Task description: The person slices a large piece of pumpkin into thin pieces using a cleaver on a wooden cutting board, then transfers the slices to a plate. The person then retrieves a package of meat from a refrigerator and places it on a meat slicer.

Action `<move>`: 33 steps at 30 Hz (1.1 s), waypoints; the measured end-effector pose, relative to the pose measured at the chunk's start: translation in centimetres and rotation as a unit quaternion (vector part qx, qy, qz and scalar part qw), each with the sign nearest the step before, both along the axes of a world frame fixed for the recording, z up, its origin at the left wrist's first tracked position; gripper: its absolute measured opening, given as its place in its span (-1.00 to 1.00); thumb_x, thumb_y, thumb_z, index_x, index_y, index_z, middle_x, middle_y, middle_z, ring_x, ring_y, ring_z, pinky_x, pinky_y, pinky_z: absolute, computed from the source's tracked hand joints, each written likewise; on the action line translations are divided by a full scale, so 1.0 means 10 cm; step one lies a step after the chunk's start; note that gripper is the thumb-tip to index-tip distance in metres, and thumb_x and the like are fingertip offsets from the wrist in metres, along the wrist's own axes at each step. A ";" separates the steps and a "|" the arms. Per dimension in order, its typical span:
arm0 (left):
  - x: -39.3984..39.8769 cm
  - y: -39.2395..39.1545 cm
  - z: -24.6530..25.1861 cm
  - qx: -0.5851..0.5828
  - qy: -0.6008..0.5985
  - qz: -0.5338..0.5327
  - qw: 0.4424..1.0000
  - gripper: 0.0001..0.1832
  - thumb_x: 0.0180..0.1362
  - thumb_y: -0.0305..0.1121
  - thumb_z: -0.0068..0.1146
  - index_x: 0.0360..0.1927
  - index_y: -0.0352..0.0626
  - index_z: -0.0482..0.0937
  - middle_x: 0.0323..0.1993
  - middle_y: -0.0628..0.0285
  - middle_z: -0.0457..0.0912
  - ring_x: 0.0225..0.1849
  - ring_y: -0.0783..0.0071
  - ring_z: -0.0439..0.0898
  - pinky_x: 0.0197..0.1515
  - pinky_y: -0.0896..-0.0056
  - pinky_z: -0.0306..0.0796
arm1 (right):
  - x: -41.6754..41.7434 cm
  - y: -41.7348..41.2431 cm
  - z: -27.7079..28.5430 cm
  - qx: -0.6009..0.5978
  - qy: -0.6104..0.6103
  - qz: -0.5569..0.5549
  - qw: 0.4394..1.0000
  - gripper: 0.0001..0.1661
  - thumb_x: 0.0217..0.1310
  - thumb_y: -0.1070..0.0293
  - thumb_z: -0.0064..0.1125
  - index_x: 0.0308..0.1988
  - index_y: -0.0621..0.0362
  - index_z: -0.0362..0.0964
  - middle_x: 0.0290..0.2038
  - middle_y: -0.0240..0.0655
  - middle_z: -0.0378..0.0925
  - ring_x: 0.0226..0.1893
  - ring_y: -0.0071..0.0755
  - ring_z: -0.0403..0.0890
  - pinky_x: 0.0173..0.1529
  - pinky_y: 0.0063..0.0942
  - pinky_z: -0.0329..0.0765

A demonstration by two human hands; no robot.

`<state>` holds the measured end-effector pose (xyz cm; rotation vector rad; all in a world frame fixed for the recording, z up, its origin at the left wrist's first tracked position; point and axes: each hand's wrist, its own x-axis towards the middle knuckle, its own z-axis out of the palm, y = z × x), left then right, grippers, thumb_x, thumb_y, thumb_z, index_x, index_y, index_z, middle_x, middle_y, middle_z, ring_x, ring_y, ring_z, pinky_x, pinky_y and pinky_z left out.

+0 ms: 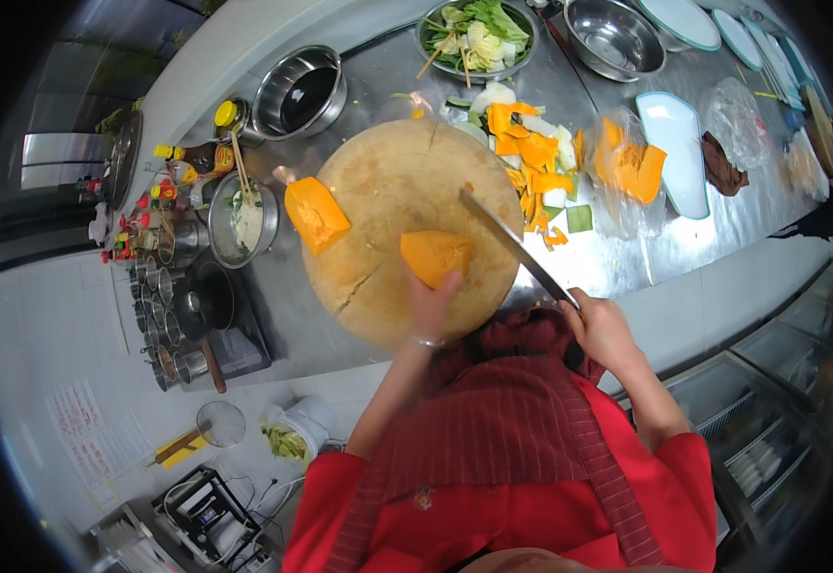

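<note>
A round wooden chopping block [387,179] lies before me on a steel counter. My left hand [434,301], slightly blurred, holds a peeled orange pumpkin piece [434,254] near the middle of the block. Another pumpkin chunk [316,215] rests at the block's left edge. In my right hand [599,326] is the handle of a kitchen knife [516,247], whose blade slants up and left over the block's right part. Orange and pale peelings [534,154] are heaped just beyond the block's right edge. Farther right, a pumpkin piece with its seed cavity showing [635,168] sits partly in a clear plastic bag.
A steel bowl of dark liquid [302,93], a bowl with chopsticks [244,222] and sauce bottles [205,157] stand left. A bowl of leafy vegetables [477,36] and an empty steel bowl [615,39] are at the back. A white tray [674,154] lies right.
</note>
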<state>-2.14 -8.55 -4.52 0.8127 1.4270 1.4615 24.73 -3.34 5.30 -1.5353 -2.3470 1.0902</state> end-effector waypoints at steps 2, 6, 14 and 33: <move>0.07 -0.02 0.18 -0.003 -0.255 0.086 0.963 -0.34 0.25 -0.43 -0.01 0.36 -0.05 -0.04 0.21 0.23 0.28 0.19 0.31 0.33 0.19 0.30 0.27 | -0.08 -0.04 0.02 0.012 0.011 0.021 1.000 -0.81 0.22 0.29 0.04 -0.25 0.18 0.43 -0.59 0.00 0.49 -0.53 0.12 0.54 -0.43 -0.08 0.46; -0.02 -0.08 0.46 -0.115 -0.222 0.084 0.965 -0.35 0.28 -0.36 -0.01 0.35 -0.08 -0.06 0.15 0.21 0.32 0.13 0.35 0.38 0.11 0.33 0.35 | -0.18 -0.12 0.13 0.033 0.012 0.066 0.997 -0.83 0.19 0.32 0.06 -0.22 0.12 0.40 -0.56 -0.09 0.51 -0.54 0.02 0.55 -0.47 -0.14 0.47; 0.03 0.06 0.68 -0.181 -0.152 0.056 0.970 -0.23 0.13 -0.50 0.14 0.32 -0.16 -0.07 0.16 0.06 0.26 0.11 0.30 0.38 0.06 0.30 0.41 | -0.18 -0.26 0.73 0.039 -0.079 0.092 0.992 -0.66 0.05 0.36 0.13 -0.11 0.12 0.36 -0.57 -0.23 0.44 -0.62 -0.10 0.51 -0.54 -0.23 0.45; -0.06 0.13 0.40 -0.009 0.108 -0.067 0.992 -0.26 0.09 -0.46 0.13 0.29 -0.30 0.00 0.18 0.07 0.22 0.13 0.36 0.33 0.20 0.37 0.20 | -0.52 -0.24 1.44 -0.063 -0.196 0.091 0.974 -0.63 -0.01 0.50 0.00 -0.10 0.26 0.30 -0.59 -0.21 0.38 -0.63 -0.17 0.51 -0.59 -0.31 0.42</move>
